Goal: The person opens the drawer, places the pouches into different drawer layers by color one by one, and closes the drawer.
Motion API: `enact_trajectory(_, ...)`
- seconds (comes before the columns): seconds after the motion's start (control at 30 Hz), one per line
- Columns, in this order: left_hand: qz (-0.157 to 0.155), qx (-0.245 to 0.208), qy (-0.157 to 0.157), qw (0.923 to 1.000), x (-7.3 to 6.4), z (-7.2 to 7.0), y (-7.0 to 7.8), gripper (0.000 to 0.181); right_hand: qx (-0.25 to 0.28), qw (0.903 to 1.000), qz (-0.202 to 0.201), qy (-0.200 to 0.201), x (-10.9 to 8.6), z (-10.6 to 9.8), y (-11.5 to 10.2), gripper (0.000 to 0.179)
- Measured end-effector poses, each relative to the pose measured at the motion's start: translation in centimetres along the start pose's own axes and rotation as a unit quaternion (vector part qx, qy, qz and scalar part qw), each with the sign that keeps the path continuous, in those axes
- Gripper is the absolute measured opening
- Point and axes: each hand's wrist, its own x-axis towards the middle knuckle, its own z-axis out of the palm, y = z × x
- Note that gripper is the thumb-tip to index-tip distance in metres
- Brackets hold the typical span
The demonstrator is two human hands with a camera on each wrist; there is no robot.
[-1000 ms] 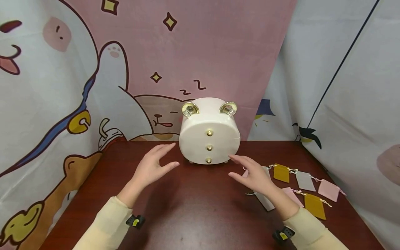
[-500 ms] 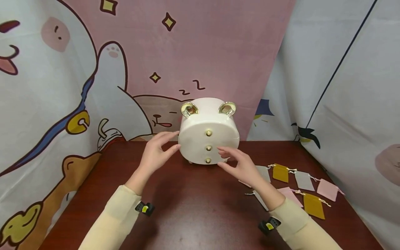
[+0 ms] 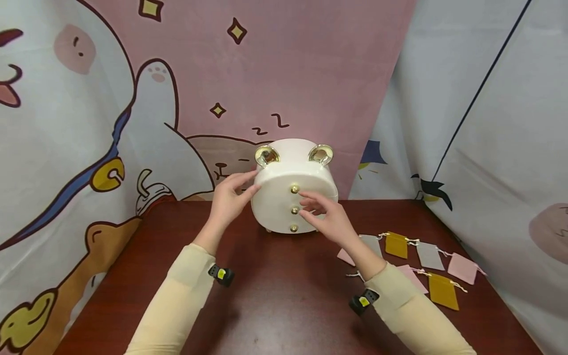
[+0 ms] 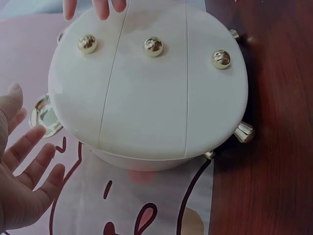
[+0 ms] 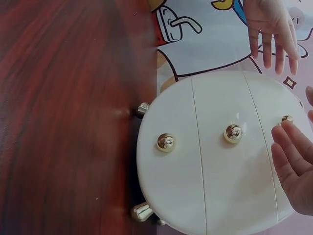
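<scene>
A white rounded box [image 3: 275,202] with gold ears, short gold feet and seams across its front stands at the back of the table. Down its front run three gold knobs, the top knob [image 3: 295,189], the middle knob [image 3: 295,210] and the bottom knob [image 3: 294,229]. My left hand [image 3: 227,201] is beside the box's upper left edge, fingers extended; the left wrist view has it near a gold ear [image 4: 45,116], gripping nothing. In front of the box, my right hand [image 3: 330,219] holds its fingers slightly bent by the top and middle knobs. No knob lies between its fingers.
Several small drawstring pouches lie at the table's right, among them a mustard pouch [image 3: 443,292], a grey pouch [image 3: 430,256] and a pink pouch [image 3: 462,268]. A printed cloth [image 3: 310,74] hangs behind the brown table [image 3: 275,305].
Both hands have moved up toward the box. My left hand also went right to its upper left edge; my right hand went left, across its front. The box has stayed put.
</scene>
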Motion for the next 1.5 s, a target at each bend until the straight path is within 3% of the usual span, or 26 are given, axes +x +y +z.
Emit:
enact_trajectory(0.3,-0.062,-0.029,-0.004,0.9977,2.1,0.5,-0.9,0.034,0.029,0.9990,0.033,0.013,1.6,0.7,0.3,0.043)
enact_trajectory(0.63,-0.092,-0.032,-0.022,0.9950,3.5,1.4,-1.7,0.035,0.045,0.9972,0.056,0.019,2.7,1.1,0.5,0.040)
enact_trajectory(1.0,-0.153,-0.067,-0.044,0.9850,4.5,1.9,-2.3,0.036,0.085,0.9916,0.093,0.029,3.6,1.9,1.0,0.036)
enact_trajectory(1.2,-0.169,-0.089,-0.048,0.9805,4.6,2.1,-2.4,0.035,0.092,0.9880,0.116,0.043,3.7,2.2,0.9,0.031)
enact_trajectory(1.4,-0.173,-0.083,-0.055,0.9799,4.8,2.0,-2.4,0.034,0.127,0.9825,0.125,0.056,3.8,2.4,0.9,0.027)
enact_trajectory(1.5,-0.174,-0.077,-0.058,0.9800,4.9,1.8,-2.4,0.033,0.152,0.9795,0.122,0.052,3.5,2.2,-0.4,0.027)
